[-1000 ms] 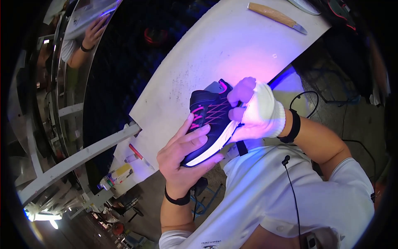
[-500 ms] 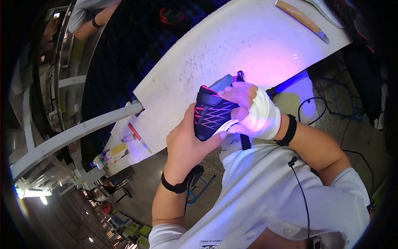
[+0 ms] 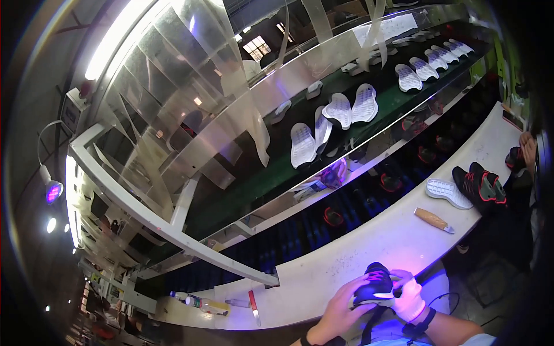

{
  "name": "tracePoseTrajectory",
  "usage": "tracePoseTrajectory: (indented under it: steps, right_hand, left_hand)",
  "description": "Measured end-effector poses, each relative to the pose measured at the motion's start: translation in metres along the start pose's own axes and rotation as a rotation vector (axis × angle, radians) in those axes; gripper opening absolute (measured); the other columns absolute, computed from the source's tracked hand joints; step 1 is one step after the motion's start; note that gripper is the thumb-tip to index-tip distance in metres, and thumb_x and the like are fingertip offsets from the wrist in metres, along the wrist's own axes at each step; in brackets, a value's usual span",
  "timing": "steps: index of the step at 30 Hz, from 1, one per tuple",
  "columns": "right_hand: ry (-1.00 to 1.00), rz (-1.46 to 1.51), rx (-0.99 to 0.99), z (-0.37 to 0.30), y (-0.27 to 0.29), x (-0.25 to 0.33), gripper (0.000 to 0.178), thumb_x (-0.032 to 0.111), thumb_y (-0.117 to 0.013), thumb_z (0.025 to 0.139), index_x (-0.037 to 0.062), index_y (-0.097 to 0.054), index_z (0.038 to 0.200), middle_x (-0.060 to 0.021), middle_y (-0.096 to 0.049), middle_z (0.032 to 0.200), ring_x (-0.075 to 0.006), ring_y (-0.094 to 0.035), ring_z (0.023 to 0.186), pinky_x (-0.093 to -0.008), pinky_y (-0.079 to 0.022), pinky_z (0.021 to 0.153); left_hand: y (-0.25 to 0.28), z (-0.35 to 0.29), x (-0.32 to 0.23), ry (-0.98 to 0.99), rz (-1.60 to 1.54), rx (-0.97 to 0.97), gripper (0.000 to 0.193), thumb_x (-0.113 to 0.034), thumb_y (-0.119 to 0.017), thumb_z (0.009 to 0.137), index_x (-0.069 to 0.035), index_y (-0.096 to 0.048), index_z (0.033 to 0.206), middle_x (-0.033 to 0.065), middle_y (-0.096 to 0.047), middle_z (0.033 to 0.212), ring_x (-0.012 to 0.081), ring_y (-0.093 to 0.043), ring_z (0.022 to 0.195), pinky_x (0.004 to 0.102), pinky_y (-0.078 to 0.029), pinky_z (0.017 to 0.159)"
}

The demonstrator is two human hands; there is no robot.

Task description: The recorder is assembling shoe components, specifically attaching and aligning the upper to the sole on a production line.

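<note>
A small black shoe with pink lacing and a pale strip along its lower edge is held over the near edge of the white bench. My left hand grips one end and side of it, fingers wrapped round. On the other side my right hand, in a white fingerless glove lit pink and purple, closes on the shoe near its opening. The fingertips of this hand are partly hidden. A black band circles each wrist.
On the white bench are a wooden-handled knife, a white sole, dark red-trimmed shoes, a red-handled knife and bottles. A green conveyor carries several soles. Another person's hand is at right.
My view has swung up and away, bringing in the conveyor and soles. The shoe and both hands now appear lower right and smaller; both hands still grip the shoe.
</note>
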State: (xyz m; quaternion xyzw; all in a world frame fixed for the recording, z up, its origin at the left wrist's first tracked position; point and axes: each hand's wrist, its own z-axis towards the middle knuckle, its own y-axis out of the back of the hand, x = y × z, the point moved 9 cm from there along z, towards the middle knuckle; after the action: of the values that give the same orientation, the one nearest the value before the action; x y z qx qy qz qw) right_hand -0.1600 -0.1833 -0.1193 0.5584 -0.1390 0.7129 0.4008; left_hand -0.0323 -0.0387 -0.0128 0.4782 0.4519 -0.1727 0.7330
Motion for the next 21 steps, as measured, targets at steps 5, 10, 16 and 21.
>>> tracePoseTrajectory:
  steps: [5,10,16,21]
  right_hand:
    - [0.187,0.229,0.040,0.010,0.051,0.065,0.082,0.036,-0.105,0.065,0.0054,-0.062,0.128,-0.0204,-0.071,0.131,-0.0381,-0.067,0.131,-0.0455,-0.056,0.108]
    - [0.390,0.120,0.168,0.034,0.062,0.098,0.059,0.030,-0.102,0.072,0.0038,-0.072,0.117,-0.0186,-0.077,0.121,-0.0354,-0.078,0.109,-0.0414,-0.062,0.094]
    - [0.372,-0.021,0.110,0.022,0.063,0.098,0.070,0.048,-0.096,0.075,0.0018,-0.073,0.122,-0.0150,-0.080,0.115,-0.0343,-0.079,0.107,-0.0413,-0.062,0.092]
    - [0.266,-0.012,0.130,0.031,0.062,0.092,0.064,0.039,-0.097,0.076,0.0027,-0.074,0.122,-0.0155,-0.080,0.115,-0.0321,-0.080,0.104,-0.0391,-0.063,0.091]
  left_hand:
    - [-0.050,0.007,-0.020,-0.233,-0.032,0.025,0.074,-0.019,-0.081,0.095,-0.003,-0.048,0.158,0.0213,-0.051,0.162,0.0429,-0.044,0.155,0.0496,-0.036,0.127]
    - [-0.085,0.004,-0.007,-0.268,-0.078,0.037,0.095,-0.007,-0.073,0.091,0.003,-0.021,0.170,0.0274,-0.031,0.173,0.0452,-0.030,0.162,0.0510,-0.023,0.134]
    - [-0.096,-0.002,-0.004,-0.276,-0.099,-0.022,0.098,-0.003,-0.072,0.088,0.003,-0.019,0.171,0.0283,-0.024,0.176,0.0476,-0.021,0.165,0.0542,-0.018,0.135]
    - [-0.100,0.001,0.012,-0.282,-0.118,-0.024,0.100,-0.001,-0.074,0.086,0.002,-0.020,0.170,0.0281,-0.024,0.176,0.0476,-0.021,0.165,0.0549,-0.017,0.135]
